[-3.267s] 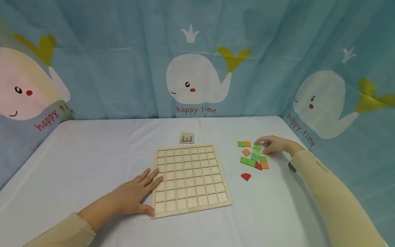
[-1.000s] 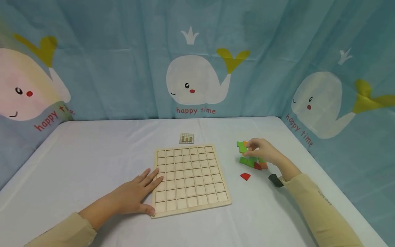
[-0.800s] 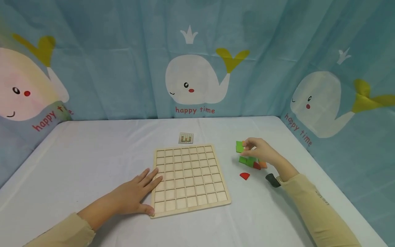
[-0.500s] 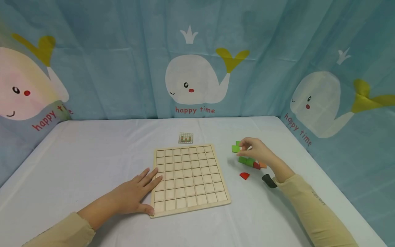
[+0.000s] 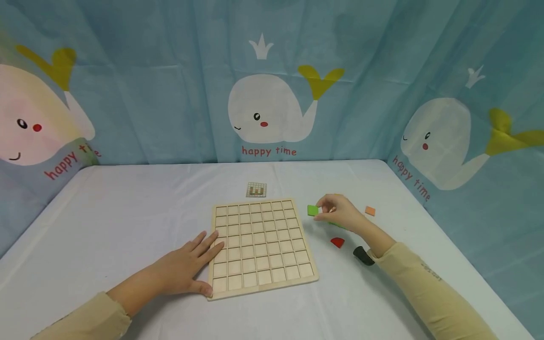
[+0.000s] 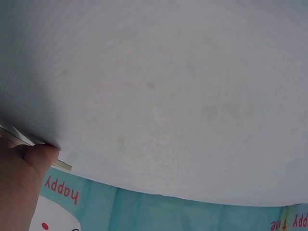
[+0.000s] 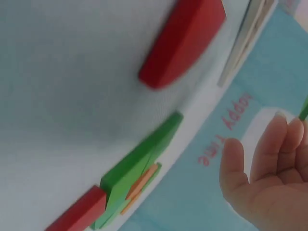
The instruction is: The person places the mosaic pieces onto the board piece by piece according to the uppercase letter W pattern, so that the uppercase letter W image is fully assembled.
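Note:
A square wooden grid board lies in the middle of the table in the head view. Along its left edge my left hand rests, fingers spread, fingertips on the frame and thumb at the near corner. My right hand pinches a light green square tile between thumb and fingers, held above the cloth just right of the board. Beneath that hand lie other tiles, mostly hidden in the head view; the right wrist view shows green tiles, orange ones behind, and a red piece.
Near the right forearm are a red quarter-round piece and an orange tile. A small pattern card lies beyond the board. A black wrist device sits at the right cuff. A blue whale-print curtain closes off the back.
My right hand has gone from the pile's far side, picked up the light green tile and carried it left towards the board. The left hand stays put on the board's edge.

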{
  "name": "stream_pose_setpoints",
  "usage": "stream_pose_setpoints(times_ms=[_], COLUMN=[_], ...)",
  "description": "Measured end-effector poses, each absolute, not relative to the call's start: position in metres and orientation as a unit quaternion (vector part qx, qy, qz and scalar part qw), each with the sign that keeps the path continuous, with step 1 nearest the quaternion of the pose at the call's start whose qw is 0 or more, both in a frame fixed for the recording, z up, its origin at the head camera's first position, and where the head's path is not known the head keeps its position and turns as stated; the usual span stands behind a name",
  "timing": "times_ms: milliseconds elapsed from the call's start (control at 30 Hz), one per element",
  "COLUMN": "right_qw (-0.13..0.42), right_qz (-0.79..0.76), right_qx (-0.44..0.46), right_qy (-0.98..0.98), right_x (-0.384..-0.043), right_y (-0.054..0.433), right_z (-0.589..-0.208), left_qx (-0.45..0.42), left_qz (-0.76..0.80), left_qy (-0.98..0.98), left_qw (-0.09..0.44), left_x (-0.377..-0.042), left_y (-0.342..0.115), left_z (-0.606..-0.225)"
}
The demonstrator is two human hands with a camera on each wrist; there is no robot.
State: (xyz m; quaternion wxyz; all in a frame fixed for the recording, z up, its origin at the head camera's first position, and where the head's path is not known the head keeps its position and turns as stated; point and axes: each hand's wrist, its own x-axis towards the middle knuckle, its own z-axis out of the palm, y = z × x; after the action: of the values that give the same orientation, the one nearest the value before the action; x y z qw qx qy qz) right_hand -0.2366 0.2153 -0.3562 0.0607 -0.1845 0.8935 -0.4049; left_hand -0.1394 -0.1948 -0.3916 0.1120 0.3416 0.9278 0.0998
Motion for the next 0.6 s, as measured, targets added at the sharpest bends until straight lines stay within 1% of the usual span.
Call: stream_pose_setpoints(times_ms=[233,400,600], right_qw=[0.045,0.040,0.055], right_qz=[-0.401,-0.389,-0.369], right_qx=[-0.178,-0.196,-0.214], right_qy=[0.898,0.899,0.903], right_x=[-0.234,-0.232,-0.228], right_y=[0.205,0.197,0.186], right_z=[-0.361,-0.363,-0.363], left_qx=[0.345,0.347,0.347], left_qz=[0.097,0.094,0.099], left_qy=[0.927,0.927,0.927], left_qw=[0.106,0.102,0.105], left_x=[-0.140,-0.140,-0.140], left_y=[-0.195,-0.195,-0.195], left_z=[-0.393,-0.394,-0.393])
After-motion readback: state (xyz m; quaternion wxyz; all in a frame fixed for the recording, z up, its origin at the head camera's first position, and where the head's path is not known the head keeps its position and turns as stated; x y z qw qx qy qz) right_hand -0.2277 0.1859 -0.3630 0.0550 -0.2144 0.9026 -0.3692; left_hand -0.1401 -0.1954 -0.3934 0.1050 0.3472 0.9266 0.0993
